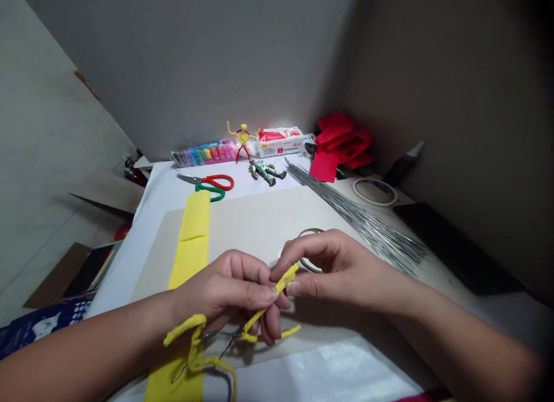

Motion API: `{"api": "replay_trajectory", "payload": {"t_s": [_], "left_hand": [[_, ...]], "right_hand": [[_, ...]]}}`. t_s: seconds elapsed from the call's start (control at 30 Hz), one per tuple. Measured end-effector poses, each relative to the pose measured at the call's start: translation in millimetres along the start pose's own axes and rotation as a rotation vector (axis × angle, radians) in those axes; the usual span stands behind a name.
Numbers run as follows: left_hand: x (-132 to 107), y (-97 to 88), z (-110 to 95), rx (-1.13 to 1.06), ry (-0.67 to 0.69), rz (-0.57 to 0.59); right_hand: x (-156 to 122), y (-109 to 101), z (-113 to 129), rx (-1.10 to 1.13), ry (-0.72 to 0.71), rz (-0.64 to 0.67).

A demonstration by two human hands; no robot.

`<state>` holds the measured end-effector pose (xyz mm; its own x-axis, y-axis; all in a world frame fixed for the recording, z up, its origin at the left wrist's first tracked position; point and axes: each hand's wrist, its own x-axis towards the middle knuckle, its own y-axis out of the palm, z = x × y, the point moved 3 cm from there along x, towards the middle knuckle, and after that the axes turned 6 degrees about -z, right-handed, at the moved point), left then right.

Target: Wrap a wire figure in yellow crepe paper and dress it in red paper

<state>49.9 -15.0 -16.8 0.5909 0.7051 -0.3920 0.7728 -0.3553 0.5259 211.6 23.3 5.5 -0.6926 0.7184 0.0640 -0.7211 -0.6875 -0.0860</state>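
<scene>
My left hand [236, 283] is closed on a wire figure [197, 361] partly wrapped in yellow crepe paper. Bare twisted wire shows at its middle, and its yellow-covered limbs hang below the hand. Between the two hands, a short yellow paper strip [287, 276] goes around the end of one limb. My right hand [340, 269] pinches that strip between thumb and forefinger. Beneath the left forearm lies a long band of yellow crepe paper [194, 217]. A roll of tape [309, 233] sits on the board, partly hidden behind the right hand.
Scissors [212, 181] with red and green handles lie behind the board [255, 217]. A bundle of wires [359, 217] runs along the right, near another tape roll [374, 192] and a black phone-like slab [454, 246]. A finished-looking figure [243, 137], a silvery figurine [266, 171] and red paper [341, 145] are at the back.
</scene>
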Motion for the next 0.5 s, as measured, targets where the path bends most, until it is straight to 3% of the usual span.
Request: {"api": "replay_trajectory", "payload": {"t_s": [0.2,0.5], "left_hand": [[1.0,2.4,0.4,0.016,-0.023,0.006],[0.0,0.7,-0.4,0.245,-0.043,-0.011]], "right_hand": [[-0.8,-0.1,4.1,-0.05,-0.004,0.02],[-3.5,3.4,7.0,-0.096,0.075,0.064]]}}
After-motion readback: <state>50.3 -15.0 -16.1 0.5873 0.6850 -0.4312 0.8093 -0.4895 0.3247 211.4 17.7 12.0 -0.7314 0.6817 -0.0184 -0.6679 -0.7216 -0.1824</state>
